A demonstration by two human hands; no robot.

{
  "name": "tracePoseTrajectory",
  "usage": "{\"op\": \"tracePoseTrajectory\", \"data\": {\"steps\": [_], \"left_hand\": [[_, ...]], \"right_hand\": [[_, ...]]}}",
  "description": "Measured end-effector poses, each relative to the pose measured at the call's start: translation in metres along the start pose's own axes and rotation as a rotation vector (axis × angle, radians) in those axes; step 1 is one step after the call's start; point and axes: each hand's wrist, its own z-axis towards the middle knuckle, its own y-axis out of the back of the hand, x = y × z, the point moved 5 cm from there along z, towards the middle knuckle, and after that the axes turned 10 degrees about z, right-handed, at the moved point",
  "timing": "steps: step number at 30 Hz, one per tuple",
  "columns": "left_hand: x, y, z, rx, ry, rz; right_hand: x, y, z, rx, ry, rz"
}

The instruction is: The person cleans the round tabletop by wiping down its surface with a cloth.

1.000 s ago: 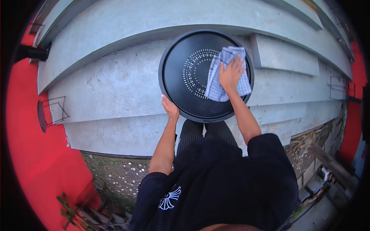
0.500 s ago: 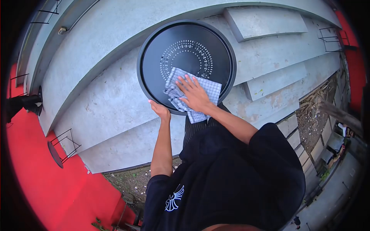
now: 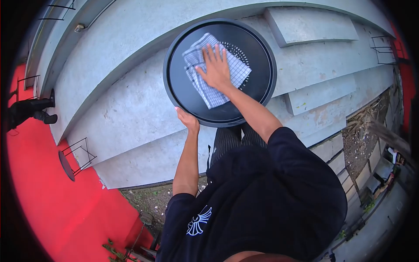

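A round black tray-like top [image 3: 257, 94] with a raised rim and a ring of small punched holes is in front of my body. My left hand [image 3: 188, 119] grips its near left rim, thumb up along the edge and fingers partly hidden beneath. On its surface lies a blue-and-white checked cloth [image 3: 238, 74], spread out and a little crumpled, covering part of the hole pattern. My right hand [image 3: 217, 70] lies flat on this cloth, fingers stretched out and spread, pressing it to the surface. Whatever supports the top underneath is hidden.
Grey concrete steps [image 3: 126, 100] curve around me, with raised blocks [image 3: 312, 26] on the right. A small black table [image 3: 66, 166] with thin legs is on the red floor [image 3: 48, 174]. Another person's dark-clad legs [image 3: 37, 111] show at far left.
My right hand has slid the cloth away from my body and slightly left, from the near edge toward the middle of the top. My left hand keeps its hold on the rim.
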Motion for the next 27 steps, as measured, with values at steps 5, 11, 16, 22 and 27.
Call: {"op": "tracePoseTrajectory", "data": {"steps": [5,11,16,22,27], "left_hand": [[-0.008,-0.007,0.001,0.040,0.048,-0.077],[-0.002,-0.005,-0.003,-0.012,0.026,-0.129],[0.010,-0.002,0.005,0.017,0.050,-0.093],[0.002,-0.003,0.005,0.007,0.055,-0.069],[0.001,-0.005,0.004,0.031,0.064,-0.121]], "right_hand": [[0.011,0.025,-0.121,0.263,0.157,0.161],[-0.070,0.073,-0.166,0.270,-0.101,-0.114],[-0.083,0.059,-0.097,0.064,-0.308,-0.174],[-0.039,0.053,-0.139,0.247,-0.533,-0.172],[0.026,0.040,-0.183,0.563,-0.396,-0.053]]}}
